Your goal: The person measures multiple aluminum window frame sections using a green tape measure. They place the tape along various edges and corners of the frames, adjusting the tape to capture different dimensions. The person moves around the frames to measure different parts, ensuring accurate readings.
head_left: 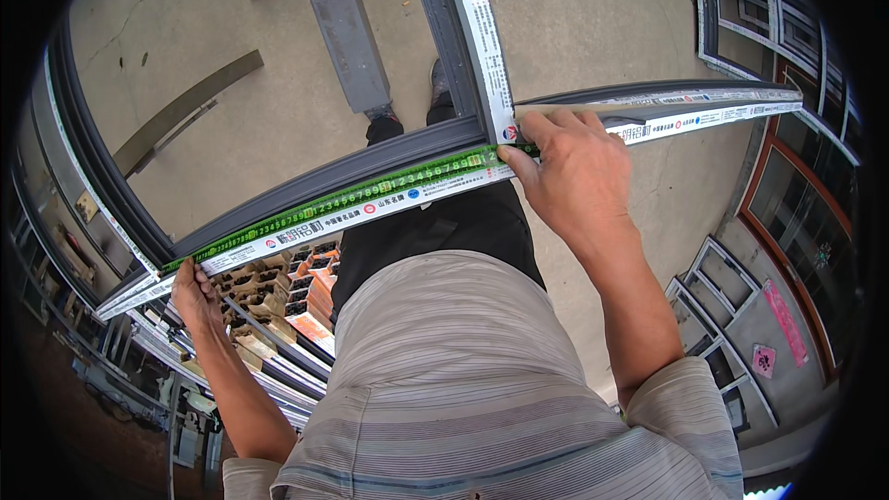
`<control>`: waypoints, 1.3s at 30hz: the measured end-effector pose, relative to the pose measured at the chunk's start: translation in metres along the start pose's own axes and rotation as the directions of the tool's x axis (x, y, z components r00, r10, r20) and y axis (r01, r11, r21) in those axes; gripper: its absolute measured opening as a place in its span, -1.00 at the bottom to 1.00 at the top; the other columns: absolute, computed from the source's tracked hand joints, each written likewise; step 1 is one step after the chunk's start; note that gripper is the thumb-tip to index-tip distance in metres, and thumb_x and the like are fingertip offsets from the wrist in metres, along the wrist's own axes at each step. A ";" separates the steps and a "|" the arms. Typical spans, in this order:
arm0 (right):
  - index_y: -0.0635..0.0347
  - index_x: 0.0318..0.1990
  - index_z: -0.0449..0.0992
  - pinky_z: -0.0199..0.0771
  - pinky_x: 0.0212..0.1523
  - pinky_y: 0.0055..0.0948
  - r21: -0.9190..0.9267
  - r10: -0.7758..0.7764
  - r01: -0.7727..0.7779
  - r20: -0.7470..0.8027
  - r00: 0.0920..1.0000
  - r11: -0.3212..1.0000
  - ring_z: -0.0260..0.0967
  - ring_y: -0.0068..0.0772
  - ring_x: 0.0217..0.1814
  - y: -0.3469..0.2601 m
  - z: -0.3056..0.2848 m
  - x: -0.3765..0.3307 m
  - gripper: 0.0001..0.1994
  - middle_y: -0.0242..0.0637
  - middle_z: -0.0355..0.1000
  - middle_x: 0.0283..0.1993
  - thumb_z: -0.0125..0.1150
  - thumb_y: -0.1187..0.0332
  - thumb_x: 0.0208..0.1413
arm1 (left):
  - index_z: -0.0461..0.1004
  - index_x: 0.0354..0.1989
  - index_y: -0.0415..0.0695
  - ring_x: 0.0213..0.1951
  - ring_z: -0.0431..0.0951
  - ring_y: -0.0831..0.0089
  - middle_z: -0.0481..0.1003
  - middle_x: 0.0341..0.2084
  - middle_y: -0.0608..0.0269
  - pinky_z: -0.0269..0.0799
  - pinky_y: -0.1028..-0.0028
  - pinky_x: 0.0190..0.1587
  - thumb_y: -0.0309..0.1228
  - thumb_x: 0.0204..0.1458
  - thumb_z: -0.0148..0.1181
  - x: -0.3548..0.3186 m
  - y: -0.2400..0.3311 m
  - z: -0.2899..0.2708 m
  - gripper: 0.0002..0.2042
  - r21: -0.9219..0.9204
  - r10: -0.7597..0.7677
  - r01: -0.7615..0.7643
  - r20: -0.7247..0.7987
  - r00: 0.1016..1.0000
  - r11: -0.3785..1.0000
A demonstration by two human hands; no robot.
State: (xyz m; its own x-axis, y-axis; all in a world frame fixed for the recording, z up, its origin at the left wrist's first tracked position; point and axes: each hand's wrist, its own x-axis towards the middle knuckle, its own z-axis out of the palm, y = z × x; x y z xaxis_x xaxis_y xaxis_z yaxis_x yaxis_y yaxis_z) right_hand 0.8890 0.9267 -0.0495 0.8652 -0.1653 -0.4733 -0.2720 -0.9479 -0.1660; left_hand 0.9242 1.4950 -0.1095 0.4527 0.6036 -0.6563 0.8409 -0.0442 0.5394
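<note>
A green tape measure blade (352, 199) lies stretched along the near bar (417, 196) of a dark grey window frame with white printed film. My left hand (193, 294) pinches the blade's end at the frame's left corner. Near the joint where an upright bar (486, 46) meets the near bar, my right hand (585, 171) is closed over the bar, its thumb on the blade and its fingers over the top. Whatever lies under that palm, including any tape case, is hidden.
Beyond the frame, a grey metal beam (341, 32) and a curved strip (190, 111) lie over the concrete floor. Boxes with dark contents (310, 287) and long profiles (287, 370) sit below at left. More window frames (732, 292) lean at right beside a red-brown framed door (801, 213).
</note>
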 end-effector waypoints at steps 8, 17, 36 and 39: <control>0.04 -0.08 0.73 0.59 -0.13 -0.05 -0.023 0.009 -0.009 0.008 1.000 1.000 0.61 -0.17 -0.02 -0.001 0.000 0.000 -0.75 -0.33 0.67 -0.17 0.52 0.15 0.18 | 0.50 -0.35 -0.01 -0.68 0.27 0.75 0.39 -0.64 0.57 0.10 0.66 -0.66 -0.26 0.41 0.26 -0.002 0.001 0.003 -0.76 0.022 0.012 -0.011 -0.011 1.000 1.000; 0.04 -0.09 0.73 0.58 -0.11 -0.04 -0.024 0.024 -0.024 0.014 1.000 0.999 0.61 -0.17 -0.02 -0.003 0.000 0.000 -0.75 -0.32 0.67 -0.15 0.51 0.15 0.19 | 0.50 -0.36 -0.01 -0.65 0.25 0.74 0.38 -0.63 0.55 0.08 0.64 -0.62 -0.26 0.41 0.26 0.001 0.000 -0.001 -0.76 0.024 -0.002 0.002 0.001 1.000 1.000; 0.03 -0.12 0.73 0.57 -0.06 0.01 -0.047 0.061 -0.059 0.043 0.997 0.997 0.60 -0.12 0.05 -0.009 -0.005 0.002 -0.77 -0.30 0.67 -0.16 0.47 0.12 0.23 | 0.51 -0.39 -0.06 -0.68 0.28 0.68 0.42 -0.66 0.50 0.09 0.60 -0.65 -0.31 0.38 0.26 0.010 -0.010 0.000 -0.75 -0.017 0.039 -0.039 0.000 0.999 0.999; 0.02 -0.11 0.74 0.57 -0.06 0.01 -0.056 0.058 -0.055 0.046 0.997 0.997 0.61 -0.11 0.05 -0.009 -0.005 0.002 -0.76 -0.29 0.66 -0.17 0.46 0.10 0.23 | 0.52 -0.40 -0.05 -0.68 0.29 0.67 0.43 -0.66 0.49 0.09 0.59 -0.65 -0.31 0.36 0.26 0.010 -0.010 0.001 -0.76 -0.023 0.046 -0.046 0.007 0.999 0.999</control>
State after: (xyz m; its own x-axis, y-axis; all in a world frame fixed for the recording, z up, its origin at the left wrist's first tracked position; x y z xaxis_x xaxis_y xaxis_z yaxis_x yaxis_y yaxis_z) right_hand 0.8955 0.9338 -0.0448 0.8278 -0.2070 -0.5215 -0.2951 -0.9511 -0.0909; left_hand 0.9204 1.5009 -0.1221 0.4928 0.5955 -0.6345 0.8122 -0.0530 0.5810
